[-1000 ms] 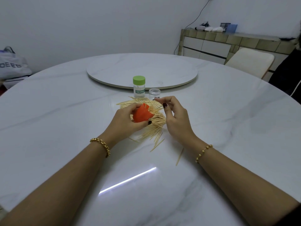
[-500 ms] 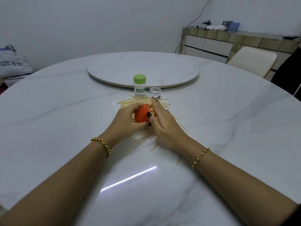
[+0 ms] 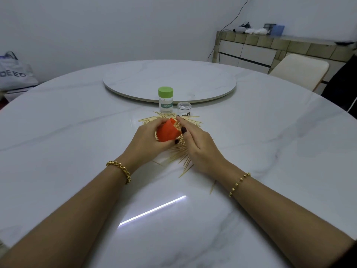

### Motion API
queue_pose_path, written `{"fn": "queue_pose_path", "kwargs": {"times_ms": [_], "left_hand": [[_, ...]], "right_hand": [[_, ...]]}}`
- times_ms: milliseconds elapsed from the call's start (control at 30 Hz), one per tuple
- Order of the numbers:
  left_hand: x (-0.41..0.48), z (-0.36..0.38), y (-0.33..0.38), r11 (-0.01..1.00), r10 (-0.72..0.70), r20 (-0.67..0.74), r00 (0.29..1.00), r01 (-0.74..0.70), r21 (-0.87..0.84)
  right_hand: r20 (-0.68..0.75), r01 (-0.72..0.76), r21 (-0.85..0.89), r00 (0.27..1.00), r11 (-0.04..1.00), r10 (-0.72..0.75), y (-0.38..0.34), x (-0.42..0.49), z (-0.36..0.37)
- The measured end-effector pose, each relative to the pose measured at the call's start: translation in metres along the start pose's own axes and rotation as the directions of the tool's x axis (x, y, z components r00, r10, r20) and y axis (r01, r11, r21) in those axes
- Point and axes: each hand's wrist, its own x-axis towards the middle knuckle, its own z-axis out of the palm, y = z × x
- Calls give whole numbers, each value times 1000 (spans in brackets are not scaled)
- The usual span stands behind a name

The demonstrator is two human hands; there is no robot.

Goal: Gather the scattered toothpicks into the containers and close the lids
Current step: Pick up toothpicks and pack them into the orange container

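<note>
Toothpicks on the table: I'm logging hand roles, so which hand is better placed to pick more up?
Probably right: the left hand grips the orange container, while the right hand sits at its mouth, over the toothpicks.

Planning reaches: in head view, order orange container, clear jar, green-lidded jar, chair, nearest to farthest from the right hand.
1. orange container, against the right hand
2. clear jar, just beyond
3. green-lidded jar, beyond, further left
4. chair, far right
</note>
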Motion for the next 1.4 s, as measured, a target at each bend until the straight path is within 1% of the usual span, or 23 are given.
{"fn": "queue_pose_path", "kwargs": {"times_ms": [33, 100, 167, 267, 333, 367, 467, 600, 767, 867, 967, 1167, 1300, 1400], "left_hand": [[0, 0, -1, 1000, -8, -3, 1000, 8, 4], [0, -2, -1, 1000, -22, -12, 1000, 22, 0], [0, -3, -1, 999, -31, -6, 999, 32, 6], [1, -3, -2, 999, -40, 25, 999, 39, 17], [0, -3, -1, 999, -34, 39, 999, 34, 12], [0, -2, 0, 1000, -27, 42, 999, 26, 9], [-1, 0, 2, 1000, -15, 48, 999, 14, 9], [-1, 2, 3, 1000, -15, 61, 998, 15, 3], [-2, 3, 3, 1000, -17, 69, 997, 17, -2], [-2, 4, 3, 1000, -19, 70, 997, 19, 3], [-2, 4, 2, 1000, -26, 69, 997, 26, -9], [-2, 3, 1, 999, -34, 62, 998, 34, -5], [-1, 3, 0, 999, -39, 59, 997, 39, 8], [1, 3, -2, 999, -43, 52, 998, 42, 10]], "right_hand": [[-10, 8, 15, 1000, 1000, -8, 1, 0, -2], [-22, -39, 12, 999, 999, 40, 7, 3, -10], [-12, -106, -41, 994, 994, 105, 16, 7, -22], [5, -166, -143, 986, 976, 169, 24, 13, -46], [67, -227, -173, 968, 958, 242, 21, 14, -65], [125, -260, -183, 950, 948, 285, 19, 14, -73], [316, -348, -224, 858, 910, 406, 10, 11, -95], [458, -400, -318, 729, 860, 508, 3, 5, -106], [607, -382, -391, 576, 837, 547, -4, 2, -103], [653, -367, -394, 534, 843, 538, -4, 2, -102], [658, -337, -409, 535, 848, 530, -4, 2, -98], [620, -309, -421, 589, 853, 519, -1, 2, -84], [545, -305, -400, 680, 864, 492, 6, 3, -76], [414, -290, -387, 794, 875, 446, 12, 3, -66]]}}
